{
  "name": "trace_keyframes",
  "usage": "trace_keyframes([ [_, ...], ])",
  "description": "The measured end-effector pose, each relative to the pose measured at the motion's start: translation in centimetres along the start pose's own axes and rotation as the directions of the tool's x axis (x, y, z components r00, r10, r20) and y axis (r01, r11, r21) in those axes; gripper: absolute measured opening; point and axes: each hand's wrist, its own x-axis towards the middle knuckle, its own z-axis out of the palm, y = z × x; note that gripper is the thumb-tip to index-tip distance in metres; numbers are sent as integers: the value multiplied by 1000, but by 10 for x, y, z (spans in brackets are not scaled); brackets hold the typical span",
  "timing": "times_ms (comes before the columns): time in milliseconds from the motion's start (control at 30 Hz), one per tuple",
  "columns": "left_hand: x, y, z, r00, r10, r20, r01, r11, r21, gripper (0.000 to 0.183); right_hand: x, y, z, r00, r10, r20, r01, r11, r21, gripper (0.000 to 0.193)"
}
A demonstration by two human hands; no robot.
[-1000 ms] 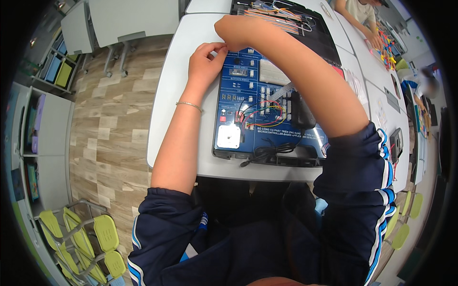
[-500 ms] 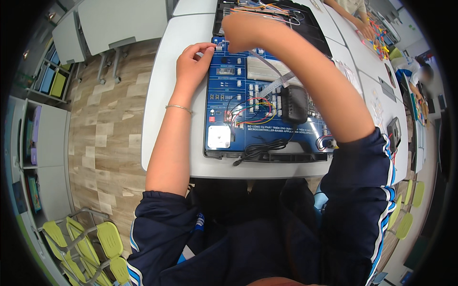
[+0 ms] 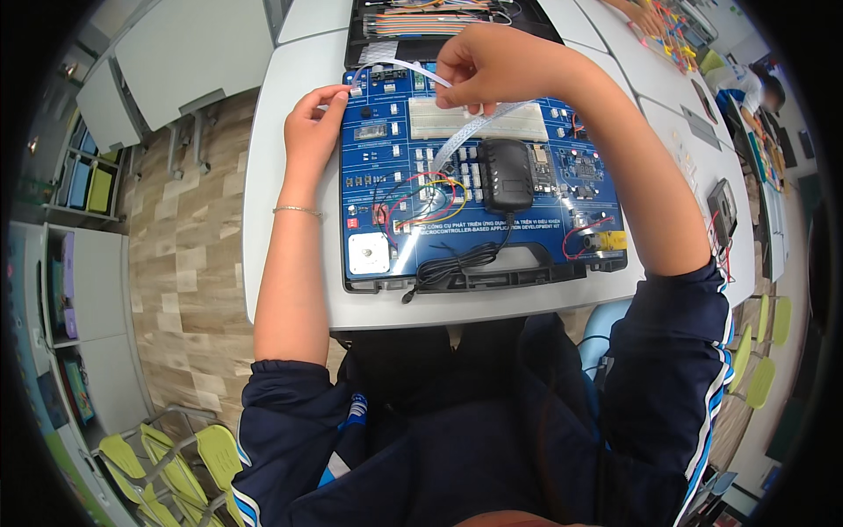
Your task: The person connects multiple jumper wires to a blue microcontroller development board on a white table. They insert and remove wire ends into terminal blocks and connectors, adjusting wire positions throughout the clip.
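A blue electronics training board (image 3: 492, 237) lies in an open black case on the table. My right hand (image 3: 492, 70) is above its far part, thumb and fingers pinching a pale flat ribbon cable (image 3: 470, 132). From there the cable arches left to the far-left corner, and its other part runs down to white connectors mid-board. At that corner my left hand (image 3: 314, 127) has thumb and index closed together beside the cable's end; what they grip is too small to tell. Beyond the pinch sits a white breadboard (image 3: 430, 119). A black power adapter (image 3: 507, 176) rests on the board.
Coloured jumper wires (image 3: 430, 26) fill the case lid behind the board. A coiled black cord (image 3: 457, 265) lies by the case handle. On the right are a black device with red wires (image 3: 724, 215) and another person's hand (image 3: 648, 18). Green chairs (image 3: 167, 465) stand lower left.
My right hand has drawn back from the far-left corner toward the right, with the ribbon cable now visibly arching from it. My left hand stays by that corner. The whole view has shifted slightly.
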Motion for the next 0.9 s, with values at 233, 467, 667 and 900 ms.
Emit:
trace_keyframes([
  [233,0,-1,0,1000,9,2,-9,1000,-3,20,16,15,12,994,-94,-54,95,995,18,12],
  [467,0,-1,0,1000,25,11,-25,1000,-19,20,10,18,21,987,91,133,-74,989,-126,14],
  [667,-1,-1,0,1000,25,8,-25,1000,-19,21,5,18,20,981,116,157,-114,993,-19,16],
  [900,0,-2,0,999,40,6,-40,999,-1,21,1,24,21,983,89,158,-96,995,40,16],
])
